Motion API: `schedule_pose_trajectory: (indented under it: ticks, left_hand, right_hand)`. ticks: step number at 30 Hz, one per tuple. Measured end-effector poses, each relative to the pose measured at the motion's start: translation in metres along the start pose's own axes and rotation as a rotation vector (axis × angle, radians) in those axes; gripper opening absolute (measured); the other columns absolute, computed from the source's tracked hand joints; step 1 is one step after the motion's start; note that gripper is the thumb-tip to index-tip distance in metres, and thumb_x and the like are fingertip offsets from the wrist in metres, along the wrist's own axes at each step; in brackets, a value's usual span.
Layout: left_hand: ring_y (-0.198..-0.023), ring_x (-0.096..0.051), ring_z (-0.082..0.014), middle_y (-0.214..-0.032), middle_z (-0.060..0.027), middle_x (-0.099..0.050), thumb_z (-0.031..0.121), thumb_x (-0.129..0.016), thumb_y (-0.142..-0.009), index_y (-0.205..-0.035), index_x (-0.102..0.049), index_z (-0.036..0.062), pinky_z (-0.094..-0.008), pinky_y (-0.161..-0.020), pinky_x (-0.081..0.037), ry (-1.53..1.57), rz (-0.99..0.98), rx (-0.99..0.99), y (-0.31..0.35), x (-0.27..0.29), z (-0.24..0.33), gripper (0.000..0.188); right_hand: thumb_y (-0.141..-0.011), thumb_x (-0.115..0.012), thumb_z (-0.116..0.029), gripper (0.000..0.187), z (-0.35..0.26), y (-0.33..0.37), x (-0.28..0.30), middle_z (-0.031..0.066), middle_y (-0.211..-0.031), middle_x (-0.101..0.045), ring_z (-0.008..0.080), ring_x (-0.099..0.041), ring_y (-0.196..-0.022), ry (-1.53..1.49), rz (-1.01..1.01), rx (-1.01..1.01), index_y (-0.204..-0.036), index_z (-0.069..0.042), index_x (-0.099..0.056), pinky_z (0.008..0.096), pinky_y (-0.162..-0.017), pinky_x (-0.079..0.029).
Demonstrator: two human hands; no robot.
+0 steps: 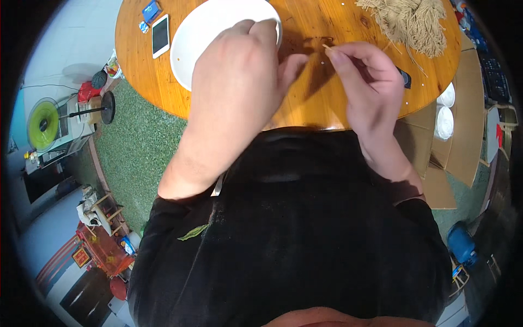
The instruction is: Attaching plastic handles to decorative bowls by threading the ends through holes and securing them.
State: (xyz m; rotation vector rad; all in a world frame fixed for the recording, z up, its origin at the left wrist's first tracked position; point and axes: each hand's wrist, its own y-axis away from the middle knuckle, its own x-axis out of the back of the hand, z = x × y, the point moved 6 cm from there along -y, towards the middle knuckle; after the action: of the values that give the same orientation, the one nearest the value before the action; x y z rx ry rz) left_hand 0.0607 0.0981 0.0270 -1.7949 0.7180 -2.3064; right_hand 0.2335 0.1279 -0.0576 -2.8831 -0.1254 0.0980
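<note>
A large white round dish (188, 41) lies at the far left of the table's middle. My left hand (234, 71) reaches over it, back upward and slightly blurred. Its fingers bend down over the dish with their tips hidden, and the thumb stands apart. My right hand (373, 76) is raised over the table, thumb and forefinger pinching a thin tan cord end (327, 48). The rest of that cord is hard to make out. Beyond the right hand spreads a bundle of tan cords (417, 24), with a few loose strands trailing toward me.
On the round wooden table (297, 117) lie a white phone (160, 37), a small blue packet (151, 11) and scattered white bits. A dark object (405, 79) sits partly behind my right hand. Cardboard (463, 120) stands at right; a green fan (44, 124) is at left.
</note>
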Motion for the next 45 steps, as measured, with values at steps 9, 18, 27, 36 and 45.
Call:
schedule_pose_trajectory:
  ticks: [9, 18, 27, 36, 45]
  left_hand:
    - [-0.069, -0.069, -0.0128, -0.083, -0.0088, -0.072, 0.004, -0.076, -0.088, -0.112, -0.075, -0.004, -0.0286, -0.065, -0.057, 0.589, -0.077, 0.402, 0.03, 0.009, -0.033, 0.025]
    - [-0.069, -0.065, -0.0112, -0.084, -0.0077, -0.07, 0.004, -0.072, -0.086, -0.117, -0.073, -0.0025, -0.0272, -0.063, -0.055, 0.582, -0.101, 0.29, 0.041, 0.012, -0.035, 0.031]
    - [-0.07, -0.065, -0.0117, -0.085, -0.0081, -0.07, 0.004, -0.071, -0.087, -0.117, -0.073, -0.0018, -0.0266, -0.062, -0.054, 0.57, -0.139, 0.271, 0.041, 0.014, -0.03, 0.031]
    - [-0.071, -0.065, -0.0116, -0.082, -0.0057, -0.069, 0.013, -0.072, -0.1, -0.119, -0.072, -0.0027, -0.026, -0.065, -0.053, 0.714, -0.208, 0.332, 0.046, 0.01, -0.032, 0.025]
    - [-0.076, -0.065, -0.0065, -0.083, -0.0047, -0.072, 0.007, -0.07, -0.103, -0.117, -0.073, -0.0036, -0.0233, -0.068, -0.053, 0.842, -0.267, 0.433, 0.047, -0.003, -0.04, 0.018]
  right_hand:
    - [-0.096, -0.077, -0.007, 0.009, -0.001, -0.002, -0.033, 0.0024, -0.089, -0.075, 0.0062, -0.067, -0.08, -0.138, -0.115, 0.056, -0.099, 0.001, -0.075, 0.022, -0.075, -0.054]
    - [-0.1, -0.071, 0.0, 0.004, -0.003, 0.005, -0.059, -0.0006, -0.093, -0.071, 0.0031, -0.061, -0.083, -0.135, -0.219, 0.129, -0.103, 0.001, -0.073, 0.0196, -0.075, -0.048]
    - [-0.099, -0.072, -0.001, 0.003, -0.003, 0.007, -0.058, -0.0007, -0.092, -0.071, 0.0033, -0.061, -0.082, -0.084, -0.206, 0.133, -0.101, 0.001, -0.074, 0.0199, -0.074, -0.048]
    - [-0.096, -0.075, 0.001, 0.004, -0.009, 0.009, -0.052, 0.005, -0.096, -0.075, 0.0095, -0.069, -0.087, 0.081, -0.191, 0.24, -0.099, 0.001, -0.076, 0.0228, -0.08, -0.053]
    - [-0.087, -0.082, -0.003, 0.005, -0.02, 0.008, -0.047, 0.0091, -0.088, -0.077, 0.0201, -0.075, -0.08, 0.136, -0.157, 0.31, -0.091, -0.001, -0.08, 0.0306, -0.072, -0.057]
